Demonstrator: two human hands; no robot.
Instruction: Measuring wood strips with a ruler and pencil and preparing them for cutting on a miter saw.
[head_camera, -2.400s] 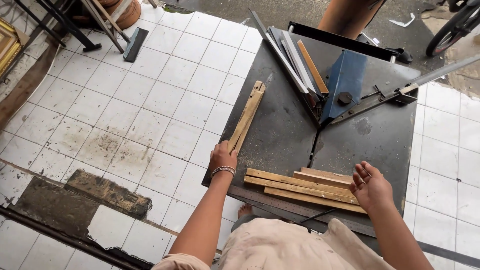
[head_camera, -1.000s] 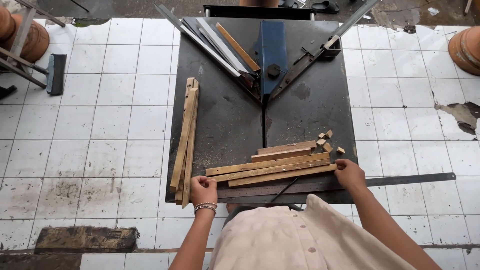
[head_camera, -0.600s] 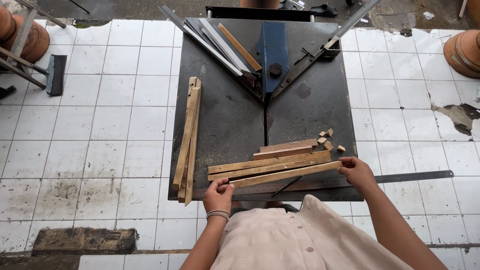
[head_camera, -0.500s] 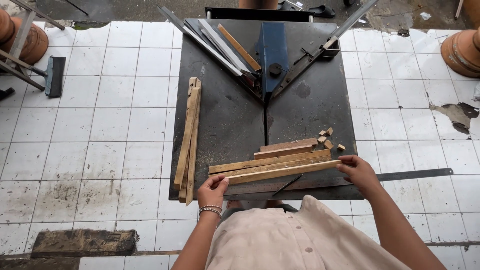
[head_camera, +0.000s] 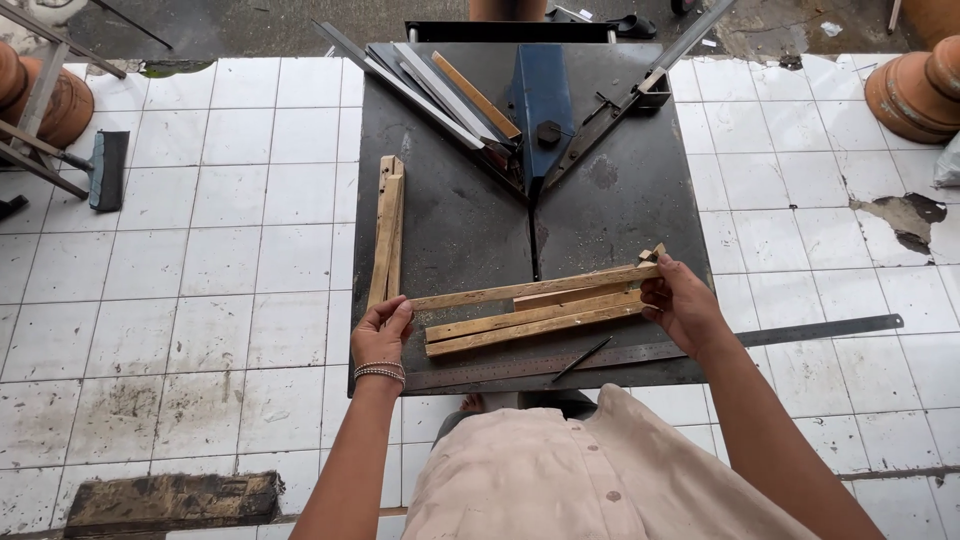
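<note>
Wooden slat (head_camera: 535, 288) spans between both hands, fingers (head_camera: 655, 290) gripping each end.

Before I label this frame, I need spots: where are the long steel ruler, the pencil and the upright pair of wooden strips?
steel ruler (head_camera: 820, 330), head view, bare right end.
pencil (head_camera: 582, 358), head view, mid-shaft.
upright wooden strips (head_camera: 388, 230), head view, middle of the pair.

A long, pale wooden strip (head_camera: 535, 290), rough and weathered, lies nearly level with its right end tilted slightly up, held at both ends above a small bundle of similar strips (head_camera: 530, 320) lying side by side on the dark desk (head_camera: 450, 230).
</note>
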